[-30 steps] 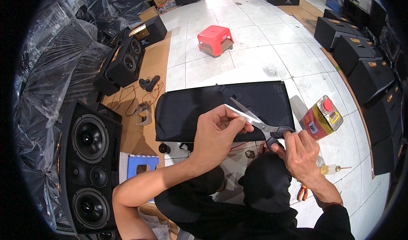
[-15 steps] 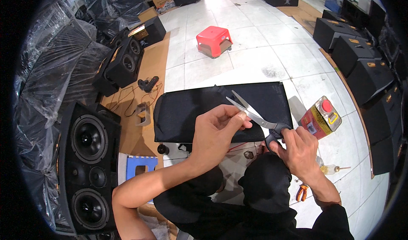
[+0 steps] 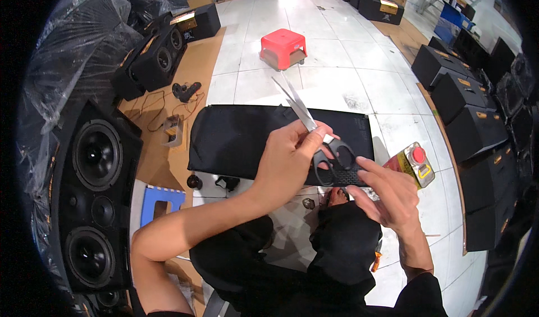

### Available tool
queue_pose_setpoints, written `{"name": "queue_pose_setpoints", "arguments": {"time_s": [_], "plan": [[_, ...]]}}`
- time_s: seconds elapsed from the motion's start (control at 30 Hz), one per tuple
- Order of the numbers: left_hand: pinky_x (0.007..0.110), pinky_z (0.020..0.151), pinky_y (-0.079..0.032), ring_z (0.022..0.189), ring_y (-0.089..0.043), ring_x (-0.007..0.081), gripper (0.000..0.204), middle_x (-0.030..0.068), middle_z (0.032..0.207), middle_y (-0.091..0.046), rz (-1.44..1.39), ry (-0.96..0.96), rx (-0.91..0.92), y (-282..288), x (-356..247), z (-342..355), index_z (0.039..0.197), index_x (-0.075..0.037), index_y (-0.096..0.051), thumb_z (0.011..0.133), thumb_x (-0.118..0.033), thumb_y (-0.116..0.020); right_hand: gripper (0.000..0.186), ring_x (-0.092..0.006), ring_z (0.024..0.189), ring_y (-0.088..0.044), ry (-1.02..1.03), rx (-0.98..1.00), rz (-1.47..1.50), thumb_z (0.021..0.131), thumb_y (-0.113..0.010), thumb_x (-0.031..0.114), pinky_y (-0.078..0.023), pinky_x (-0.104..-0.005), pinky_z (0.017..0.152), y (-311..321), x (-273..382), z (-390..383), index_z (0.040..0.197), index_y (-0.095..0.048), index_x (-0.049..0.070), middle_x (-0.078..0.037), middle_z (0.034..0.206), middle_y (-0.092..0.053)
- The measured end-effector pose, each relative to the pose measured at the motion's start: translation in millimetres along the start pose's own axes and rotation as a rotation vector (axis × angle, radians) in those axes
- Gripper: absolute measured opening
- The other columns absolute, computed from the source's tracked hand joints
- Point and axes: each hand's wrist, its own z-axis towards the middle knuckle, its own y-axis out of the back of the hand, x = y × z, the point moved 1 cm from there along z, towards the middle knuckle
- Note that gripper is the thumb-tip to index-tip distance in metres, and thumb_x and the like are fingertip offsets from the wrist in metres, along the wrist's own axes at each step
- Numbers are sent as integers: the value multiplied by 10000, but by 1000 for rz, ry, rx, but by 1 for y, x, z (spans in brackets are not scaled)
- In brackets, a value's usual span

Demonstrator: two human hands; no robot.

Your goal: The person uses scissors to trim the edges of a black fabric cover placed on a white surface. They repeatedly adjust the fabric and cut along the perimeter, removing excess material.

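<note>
a workshop for loudspeakers, with work spread over a white tiled floor (image 3: 241, 87). at left stands a tall black speaker cabinet (image 3: 70, 191) with round cones showing; beyond it, smaller speakers (image 3: 150, 69) sit on flat brown cardboard (image 3: 197, 73). large shapes along the left are wrapped in clear plastic film (image 3: 76, 59). black boxes (image 3: 474, 132) line the right side. a long black panel (image 3: 236, 134) lies before the seated person, with scissors (image 3: 303, 112) held above it. a metal can (image 3: 412, 165) with a red cap, an orange-handled tool (image 3: 377, 261) and a low red plastic stool (image 3: 283, 39) stand or lie around.
</note>
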Motion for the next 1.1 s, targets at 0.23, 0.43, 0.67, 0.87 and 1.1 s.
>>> {"name": "queue_pose_setpoints", "arguments": {"time_s": [0.23,0.43,0.67,0.87,1.1], "plan": [[250,590,-497,734,-598,69,217,42,866,-655,242,187,219,12,4,-16,1042,13,-627,1040,-175,-518,116,-204,601,-610,-115,32,140,769,-745,-30,-469,-305,537,25,7,60,882,-718,-23,-106,800,-711],[315,582,-475,636,-642,139,232,135,723,-674,311,16,181,12,3,-26,1002,67,-649,997,-140,-544,121,-245,665,-594,16,194,89,779,-747,34,-474,-357,584,9,6,92,880,-720,-29,-114,766,-669],[267,560,-446,635,-565,77,205,60,780,-668,352,3,194,15,-8,-31,1026,24,-663,1002,-148,-554,118,-263,708,-626,-124,169,51,773,-723,7,-502,-368,620,-11,-4,81,884,-732,-31,-130,773,-683],[278,546,-433,619,-553,70,208,69,745,-659,395,26,179,12,-3,-30,997,41,-662,988,-144,-567,98,-253,707,-641,-183,125,127,779,-719,5,-511,-368,632,-14,-8,66,867,-734,-36,-135,769,-696],[290,550,-459,632,-605,95,196,109,743,-678,456,3,251,7,-8,-27,972,34,-666,973,-139,-576,96,-214,654,-621,-255,168,165,797,-724,31,-493,-347,577,-14,-7,59,869,-740,-31,-115,722,-681]]}}
